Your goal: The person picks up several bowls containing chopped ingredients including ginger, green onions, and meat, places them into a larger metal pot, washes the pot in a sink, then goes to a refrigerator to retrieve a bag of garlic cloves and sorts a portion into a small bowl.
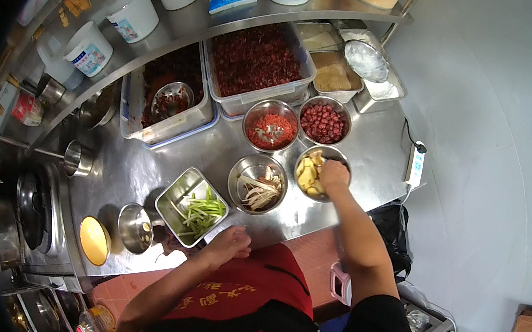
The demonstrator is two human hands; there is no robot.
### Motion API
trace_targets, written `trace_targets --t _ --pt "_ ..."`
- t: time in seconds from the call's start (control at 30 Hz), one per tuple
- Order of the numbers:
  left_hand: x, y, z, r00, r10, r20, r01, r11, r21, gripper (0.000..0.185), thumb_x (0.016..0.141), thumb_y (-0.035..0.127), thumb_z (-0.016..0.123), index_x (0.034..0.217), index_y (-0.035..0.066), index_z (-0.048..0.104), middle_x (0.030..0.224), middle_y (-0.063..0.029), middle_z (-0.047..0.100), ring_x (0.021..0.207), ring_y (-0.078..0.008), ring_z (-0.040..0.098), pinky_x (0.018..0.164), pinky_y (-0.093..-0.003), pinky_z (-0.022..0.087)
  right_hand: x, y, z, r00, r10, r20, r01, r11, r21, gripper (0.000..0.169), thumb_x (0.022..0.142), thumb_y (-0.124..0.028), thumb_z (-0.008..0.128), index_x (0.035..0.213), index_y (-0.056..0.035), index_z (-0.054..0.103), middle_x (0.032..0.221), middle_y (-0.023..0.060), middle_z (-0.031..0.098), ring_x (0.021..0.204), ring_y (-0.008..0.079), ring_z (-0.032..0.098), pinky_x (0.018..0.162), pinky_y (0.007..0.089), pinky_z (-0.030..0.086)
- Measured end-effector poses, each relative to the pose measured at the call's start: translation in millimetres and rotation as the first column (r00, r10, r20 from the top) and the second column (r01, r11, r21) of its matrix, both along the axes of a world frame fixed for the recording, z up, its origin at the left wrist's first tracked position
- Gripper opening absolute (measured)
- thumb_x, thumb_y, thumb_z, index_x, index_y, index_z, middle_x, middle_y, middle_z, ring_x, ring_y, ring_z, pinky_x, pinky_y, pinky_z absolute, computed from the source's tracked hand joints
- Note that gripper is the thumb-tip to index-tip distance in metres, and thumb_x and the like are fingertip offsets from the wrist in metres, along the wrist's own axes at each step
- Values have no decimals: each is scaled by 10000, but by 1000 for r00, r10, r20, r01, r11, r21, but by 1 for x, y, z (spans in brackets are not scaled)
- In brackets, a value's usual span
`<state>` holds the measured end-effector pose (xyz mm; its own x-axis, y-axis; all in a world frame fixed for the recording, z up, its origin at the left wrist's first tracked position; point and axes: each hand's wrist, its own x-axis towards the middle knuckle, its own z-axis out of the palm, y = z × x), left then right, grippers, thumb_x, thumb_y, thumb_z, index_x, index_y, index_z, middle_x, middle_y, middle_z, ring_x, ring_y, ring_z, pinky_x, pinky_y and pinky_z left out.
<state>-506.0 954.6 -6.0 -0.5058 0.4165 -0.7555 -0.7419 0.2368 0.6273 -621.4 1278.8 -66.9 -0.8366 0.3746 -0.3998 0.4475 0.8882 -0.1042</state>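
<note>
My right hand (335, 174) reaches down into a round steel bowl (299, 190) of yellow ginger pieces (307, 171). Its fingertips are hidden, so I cannot tell whether they grip any. My left hand (231, 243) hovers by the table's front edge, fingers curled, just right of a square-cornered steel container (171, 194); whether it holds anything is unclear. Cut green scallion (201, 214) lies in that container. Pale, thin-sliced strips (263, 188) lie in a round steel bowl (237, 192). Behind stand a bowl of red dates (323, 122) and one of small red goji-like berries (271, 129).
Two plastic tubs (257, 61) (162, 127) of dark red chili mixture stand behind, under a metal shelf (229, 25) carrying white buckets (137, 13). A steel bowl with garlic-like pieces (135, 229) and a yellow bowl (94, 240) stand left. A power strip (415, 168) hangs right.
</note>
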Motion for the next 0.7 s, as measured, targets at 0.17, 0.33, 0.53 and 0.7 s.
trace_targets --t 0.17,0.33,0.53,0.7 --pt "-26 41 -39 945 311 98 -306 950 -65 454 922 247 548 1276 5 400 1197 -135 483 931 -229 587 799 -326 542 15 78 -14 993 116 -26 -113 987 112 198 840 -128 530 914 -42 693 967 160 674 919 282 657 807 375 529" --pt "-43 70 -67 781 612 -127 -622 781 -55 308 898 87 530 1195 27 477 1196 -128 524 965 -231 591 794 -354 555 26 134 -26 920 -43 -388 13 997 -80 226 762 -61 573 962 -41 677 949 189 665 922 335 638 812 385 514" --pt "-48 99 -61 917 393 -72 -396 917 -40 329 863 40 519 1188 32 468 1160 -110 545 1008 -225 579 801 -364 536 53 146 25 783 -251 -569 64 943 -328 334 811 -28 530 1142 -29 574 944 206 654 898 369 622 776 429 493" --pt "-61 143 -44 948 312 -66 -315 948 -41 222 901 25 493 1121 24 469 1163 -106 527 1036 -213 561 856 -379 525 116 83 55 744 -122 -657 29 988 -152 292 796 -191 664 1048 -53 611 1000 171 620 890 370 595 754 418 483"
